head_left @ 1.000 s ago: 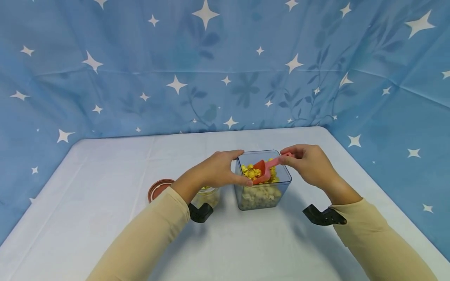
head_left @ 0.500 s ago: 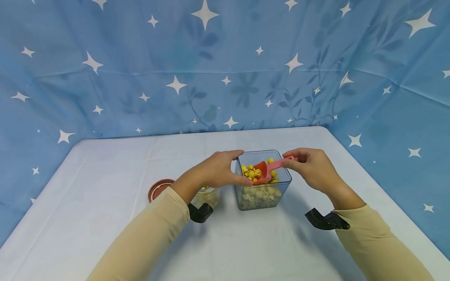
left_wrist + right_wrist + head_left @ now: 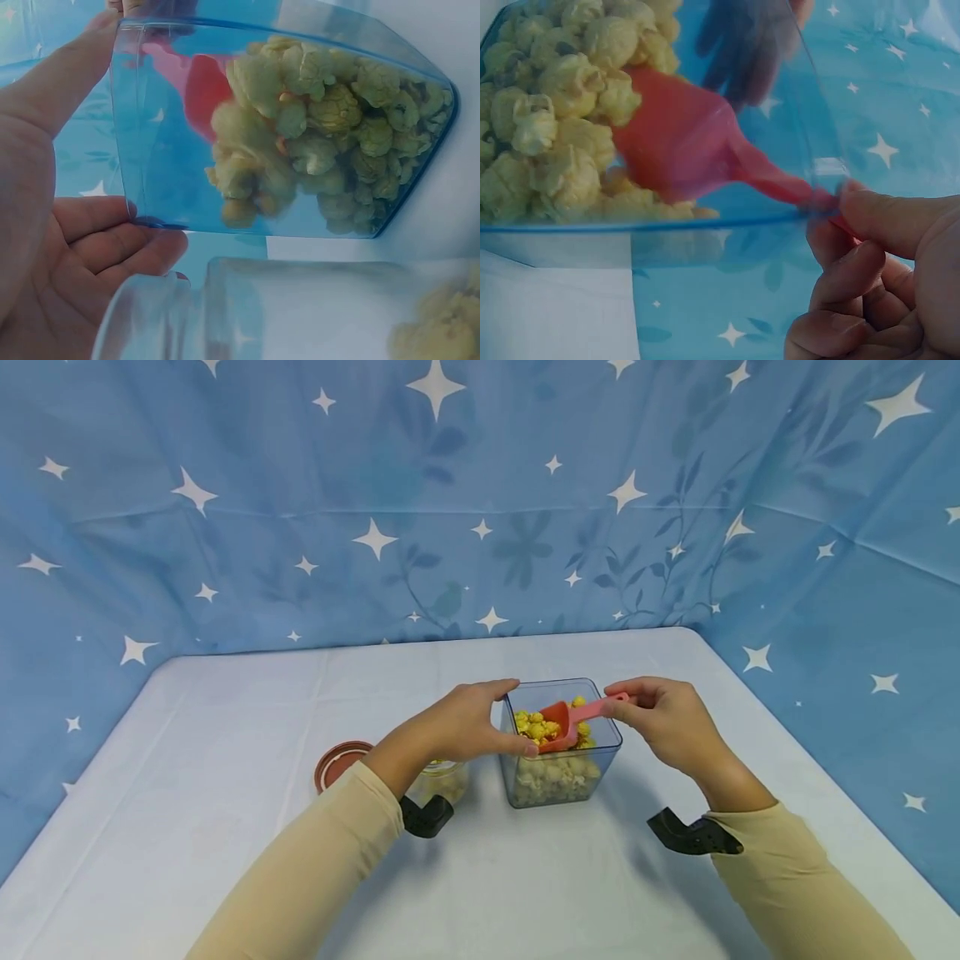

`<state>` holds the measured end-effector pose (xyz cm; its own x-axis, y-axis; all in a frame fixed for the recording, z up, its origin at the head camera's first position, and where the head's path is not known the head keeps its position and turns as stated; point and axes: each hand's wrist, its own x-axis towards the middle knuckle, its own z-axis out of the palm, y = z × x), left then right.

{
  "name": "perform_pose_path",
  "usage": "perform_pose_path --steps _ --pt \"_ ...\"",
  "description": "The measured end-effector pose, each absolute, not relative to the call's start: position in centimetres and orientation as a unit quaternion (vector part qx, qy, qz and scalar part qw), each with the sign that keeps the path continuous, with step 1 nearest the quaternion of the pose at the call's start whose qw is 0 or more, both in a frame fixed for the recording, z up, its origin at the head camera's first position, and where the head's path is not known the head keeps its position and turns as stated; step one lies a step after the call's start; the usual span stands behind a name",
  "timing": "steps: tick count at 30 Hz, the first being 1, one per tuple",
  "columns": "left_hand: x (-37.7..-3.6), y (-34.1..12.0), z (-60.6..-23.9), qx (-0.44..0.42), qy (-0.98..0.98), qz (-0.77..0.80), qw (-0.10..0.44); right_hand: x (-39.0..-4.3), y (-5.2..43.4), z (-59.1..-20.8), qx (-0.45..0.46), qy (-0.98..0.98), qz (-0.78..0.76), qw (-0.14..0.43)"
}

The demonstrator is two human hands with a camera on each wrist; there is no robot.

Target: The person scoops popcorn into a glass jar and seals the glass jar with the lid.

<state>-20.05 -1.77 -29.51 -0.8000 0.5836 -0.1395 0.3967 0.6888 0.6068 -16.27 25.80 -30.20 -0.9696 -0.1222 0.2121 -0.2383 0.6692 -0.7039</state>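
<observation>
Landmark: the clear blue-tinted square plastic tub (image 3: pixel 561 752), mid-table on the white tablecloth (image 3: pixel 225 735), holding yellow popcorn (image 3: pixel 534 727) over a paler layer.

Left hand (image 3: pixel 463 725) clamps the tub's left wall: thumb over the near edge, fingers on the far rim. The left wrist view confirms fingers wrapped on the wall, firm hold.

Right hand (image 3: pixel 663 714) is at the tub's right rim, pinching the handle end of the small red plastic scoop (image 3: pixel 572 722) between thumb and fingers; the other fingers are curled under, per the right wrist view. Narrow pinch grip.

The scoop bowl is inside the tub, left of centre, pushed into the popcorn with kernels against its mouth. How much sits in the bowl I can't tell; the wrist view is through tinted plastic.

Left of the tub: a small clear glass jar (image 3: pixel 442 779), mostly hidden behind the left wrist, with some yellow popcorn in it, touching or just beside the tub, can't tell which. Further left lies a round reddish-brown lid (image 3: pixel 339 762), off the jar.

Progress, my read: lid off, jar partly filled, scoop loading in the tub. The jar isn't full and the lid isn't back on.

Versus 1.0 s ago: the scoop sits slightly lower and more level in the popcorn, the right hand has dropped a touch, the left hand and tub are unchanged.
</observation>
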Motion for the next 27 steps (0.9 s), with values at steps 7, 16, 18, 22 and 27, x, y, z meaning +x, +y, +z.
perform_pose_path --steps 7,16,18,22,27 --pt "-19.82 -1.75 -29.43 0.265 0.905 0.291 0.165 -16.6 24.95 -30.33 0.104 -0.91 0.396 0.061" --pt "-19.8 -1.64 -29.43 0.265 0.905 0.29 0.163 -16.75 25.71 -29.9 0.06 -0.901 0.428 0.021" --pt "-19.82 -1.63 -29.45 0.265 0.906 0.289 0.161 -16.83 25.75 -29.89 0.055 -0.898 0.436 0.013" --pt "-19.85 -1.65 -29.5 0.264 0.906 0.289 0.159 -16.9 25.58 -29.91 0.039 -0.893 0.448 0.009" --pt "-19.88 -1.63 -29.62 0.264 0.904 0.293 0.163 -16.74 25.08 -30.15 0.017 -0.881 0.473 0.017"
